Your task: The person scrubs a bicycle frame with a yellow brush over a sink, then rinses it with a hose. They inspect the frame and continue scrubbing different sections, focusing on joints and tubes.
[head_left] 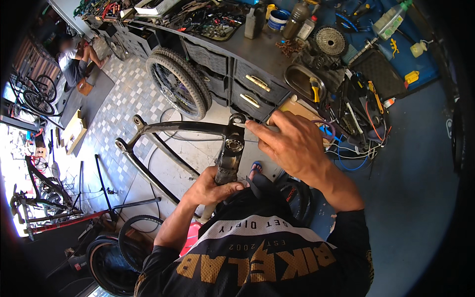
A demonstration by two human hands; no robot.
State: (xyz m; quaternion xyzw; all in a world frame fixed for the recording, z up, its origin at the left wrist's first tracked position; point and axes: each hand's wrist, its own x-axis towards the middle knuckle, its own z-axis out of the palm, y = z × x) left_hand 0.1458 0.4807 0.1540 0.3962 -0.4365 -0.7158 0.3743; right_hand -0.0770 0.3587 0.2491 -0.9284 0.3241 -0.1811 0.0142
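A black bicycle rear triangle is held up in front of me, its two forked ends pointing left. My left hand is wrapped round its thick lower tube, thumb across the front. A round bearing sits in the joint above that hand, and a lug with a hole tops the joint. My right hand reaches in from the right, index finger stretched out with its tip at the lug, other fingers partly bent. Something pale shows at that fingertip; I cannot tell what it is.
A dark workbench with drawers runs along the far side. It carries tools, bottles, a cassette and a metal tray. Two wheels lean against it. Bike frames and tyres stand left; a person sits far left.
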